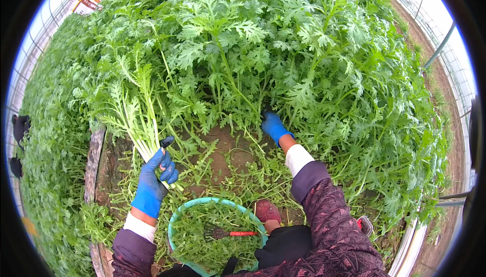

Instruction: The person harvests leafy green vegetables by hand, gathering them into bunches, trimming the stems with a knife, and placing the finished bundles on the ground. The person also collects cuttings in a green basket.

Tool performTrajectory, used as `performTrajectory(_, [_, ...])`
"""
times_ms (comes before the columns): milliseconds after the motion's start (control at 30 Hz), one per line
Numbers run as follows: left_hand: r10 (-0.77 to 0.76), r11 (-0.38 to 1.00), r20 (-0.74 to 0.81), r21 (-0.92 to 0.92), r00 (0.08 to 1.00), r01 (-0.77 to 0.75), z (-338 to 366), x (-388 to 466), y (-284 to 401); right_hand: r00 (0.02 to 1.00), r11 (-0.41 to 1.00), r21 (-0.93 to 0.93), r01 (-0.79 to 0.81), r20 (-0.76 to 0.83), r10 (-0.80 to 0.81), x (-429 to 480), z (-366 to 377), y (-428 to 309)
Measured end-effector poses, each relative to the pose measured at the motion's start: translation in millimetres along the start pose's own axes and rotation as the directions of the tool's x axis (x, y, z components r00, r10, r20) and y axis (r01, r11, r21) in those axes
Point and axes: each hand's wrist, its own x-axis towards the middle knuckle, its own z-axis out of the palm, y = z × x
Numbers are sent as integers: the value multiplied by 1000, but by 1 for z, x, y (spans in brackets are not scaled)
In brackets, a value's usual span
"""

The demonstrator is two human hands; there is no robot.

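Note:
My left hand (155,174), in a blue glove with a black cover on the thumb, is closed around a bunch of cut leafy greens (144,132). The bunch looks like garland chrysanthemum; its pale stem ends stick out below my fist and its leaves point up and away. My right hand (274,126), also blue-gloved, reaches in low among the stems of the standing greens (243,57). Leaves and shadow hide its fingertips, so whether it grips a stem cannot be seen. A thin stem (253,140) leans across the soil just left of it.
Before me sits a round basket with a turquoise rim (208,199), holding loose trimmings and a red-handled tool (243,233). My red shoe (267,211) is beside it. A wooden board (93,163) edges the left; white pipes (408,250) run at right. Dark-clothed figures (21,129) appear far left.

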Motion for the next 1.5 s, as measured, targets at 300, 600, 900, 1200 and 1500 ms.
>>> performTrajectory(300, [-53,999,-27,-10,998,53,-4,-2,-1,951,976,41,-214,-220,218,-5,-2,11])
performTrajectory(600, [-90,995,-54,28,994,92,-2,-10,-7,955,990,143,5,-295,38,15,-8,-2])
performTrajectory(900, [-113,994,-86,-25,990,111,-23,-15,-3,983,979,-98,-180,-35,178,43,18,-17])
performTrajectory(1200, [-116,988,-27,103,993,118,-11,-20,0,983,983,-79,-168,-93,160,5,-73,-52])
performTrajectory(1500, [-211,970,-34,116,977,213,38,-9,-47,851,834,551,16,431,-301,-153,-101,-211])
